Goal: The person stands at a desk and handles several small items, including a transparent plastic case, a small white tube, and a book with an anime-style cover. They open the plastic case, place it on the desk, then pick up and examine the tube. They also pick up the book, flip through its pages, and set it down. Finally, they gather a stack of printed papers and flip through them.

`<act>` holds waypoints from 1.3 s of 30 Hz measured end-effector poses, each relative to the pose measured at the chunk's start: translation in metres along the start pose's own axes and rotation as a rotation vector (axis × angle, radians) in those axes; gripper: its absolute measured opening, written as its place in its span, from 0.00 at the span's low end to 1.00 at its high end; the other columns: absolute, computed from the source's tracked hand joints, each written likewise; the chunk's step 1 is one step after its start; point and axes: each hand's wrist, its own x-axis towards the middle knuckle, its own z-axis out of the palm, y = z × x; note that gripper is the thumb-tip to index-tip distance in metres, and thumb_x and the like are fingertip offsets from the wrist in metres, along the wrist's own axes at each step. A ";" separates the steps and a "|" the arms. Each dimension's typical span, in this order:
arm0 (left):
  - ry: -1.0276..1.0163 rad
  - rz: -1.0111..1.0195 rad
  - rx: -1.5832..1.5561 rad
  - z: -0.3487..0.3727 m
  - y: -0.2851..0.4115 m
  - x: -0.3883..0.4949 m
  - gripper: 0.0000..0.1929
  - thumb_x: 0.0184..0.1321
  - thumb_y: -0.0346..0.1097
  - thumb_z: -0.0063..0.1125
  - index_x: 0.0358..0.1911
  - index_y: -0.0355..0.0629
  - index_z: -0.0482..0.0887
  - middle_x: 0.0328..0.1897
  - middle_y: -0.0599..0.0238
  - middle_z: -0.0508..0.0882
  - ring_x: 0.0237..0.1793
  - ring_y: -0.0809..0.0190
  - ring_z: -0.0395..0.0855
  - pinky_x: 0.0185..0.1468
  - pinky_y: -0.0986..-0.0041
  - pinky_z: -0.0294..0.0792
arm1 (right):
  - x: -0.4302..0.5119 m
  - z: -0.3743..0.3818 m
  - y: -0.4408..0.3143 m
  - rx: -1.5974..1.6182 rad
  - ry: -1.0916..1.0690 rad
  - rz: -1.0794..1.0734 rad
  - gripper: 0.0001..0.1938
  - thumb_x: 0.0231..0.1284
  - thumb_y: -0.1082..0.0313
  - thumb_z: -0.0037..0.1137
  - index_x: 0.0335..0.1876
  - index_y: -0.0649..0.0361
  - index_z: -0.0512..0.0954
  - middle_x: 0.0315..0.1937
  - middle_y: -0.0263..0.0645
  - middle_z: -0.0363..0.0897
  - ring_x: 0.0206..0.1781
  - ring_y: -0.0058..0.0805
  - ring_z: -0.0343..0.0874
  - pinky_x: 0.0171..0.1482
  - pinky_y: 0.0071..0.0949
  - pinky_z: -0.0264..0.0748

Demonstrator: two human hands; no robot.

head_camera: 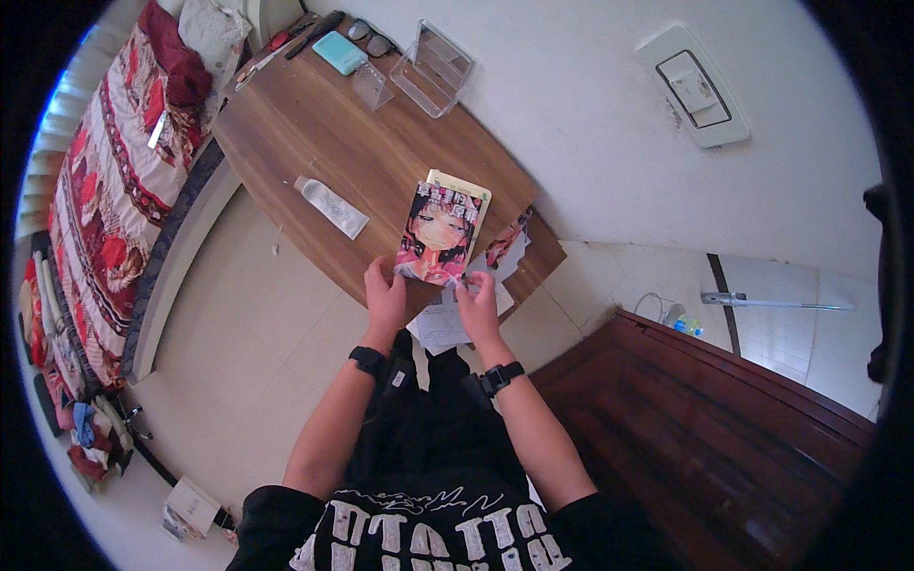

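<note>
A manga book with an illustrated cover lies at the near part of the wooden table, on top of a cream-coloured book or notebook whose upper and right edges show. Beside the manga's lower left corner is my left hand, fingers apart; whether it touches the book I cannot tell. My right hand has thumb and fingertips at the lower right corner of the cover, seemingly pinching it. A white squeeze tube lies to the left of the books. Papers show below the tabletop, between my hands.
Along the table's far side are a clear plastic divided box, a clear plastic piece, a turquoise case, glasses and a dark-handled tool. A bed stands left, a dark red wooden door right.
</note>
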 end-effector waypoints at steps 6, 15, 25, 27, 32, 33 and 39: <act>-0.134 -0.025 -0.149 0.006 -0.008 0.007 0.22 0.58 0.29 0.55 0.57 0.36 0.73 0.54 0.48 0.77 0.50 0.51 0.80 0.53 0.65 0.73 | 0.008 0.005 -0.007 0.339 -0.125 0.389 0.15 0.66 0.70 0.52 0.54 0.62 0.64 0.37 0.43 0.82 0.32 0.26 0.82 0.32 0.23 0.76; -0.191 -0.283 -0.372 -0.004 -0.008 0.012 0.12 0.64 0.33 0.50 0.48 0.36 0.74 0.37 0.60 0.81 0.34 0.62 0.82 0.35 0.72 0.75 | 0.013 0.012 0.011 0.423 0.082 0.330 0.13 0.66 0.68 0.50 0.53 0.59 0.65 0.39 0.40 0.82 0.33 0.25 0.81 0.32 0.24 0.76; -0.760 -0.287 -0.065 0.040 -0.047 -0.047 0.15 0.64 0.43 0.49 0.40 0.36 0.76 0.30 0.58 0.82 0.32 0.58 0.83 0.37 0.67 0.74 | 0.007 -0.009 0.121 0.098 0.306 0.476 0.14 0.55 0.69 0.55 0.48 0.63 0.74 0.42 0.43 0.81 0.39 0.35 0.82 0.43 0.31 0.77; -0.775 -0.194 0.043 0.058 -0.069 -0.060 0.16 0.63 0.44 0.49 0.41 0.35 0.76 0.32 0.54 0.83 0.36 0.55 0.83 0.41 0.65 0.74 | 0.017 -0.015 0.137 -0.084 0.295 0.380 0.19 0.53 0.68 0.58 0.51 0.64 0.74 0.42 0.45 0.81 0.43 0.41 0.81 0.49 0.34 0.75; -0.330 -0.145 0.352 0.062 -0.139 -0.070 0.17 0.60 0.41 0.54 0.48 0.38 0.78 0.46 0.46 0.83 0.49 0.36 0.78 0.52 0.59 0.72 | 0.038 -0.019 0.151 -0.185 0.087 0.231 0.27 0.48 0.64 0.64 0.56 0.64 0.71 0.49 0.54 0.76 0.55 0.51 0.74 0.58 0.42 0.71; -0.221 -0.092 0.292 0.061 -0.149 -0.069 0.18 0.60 0.40 0.55 0.50 0.38 0.77 0.48 0.47 0.83 0.50 0.38 0.79 0.53 0.60 0.72 | 0.041 -0.018 0.150 -0.302 0.083 0.231 0.29 0.48 0.63 0.65 0.57 0.64 0.70 0.51 0.55 0.73 0.56 0.53 0.72 0.59 0.44 0.69; -0.030 -0.353 -0.366 0.081 -0.193 -0.067 0.25 0.61 0.41 0.61 0.59 0.37 0.74 0.56 0.55 0.81 0.52 0.53 0.78 0.55 0.64 0.69 | 0.029 -0.028 0.143 -0.592 0.134 0.253 0.37 0.45 0.60 0.69 0.63 0.60 0.64 0.58 0.57 0.62 0.61 0.58 0.62 0.62 0.51 0.64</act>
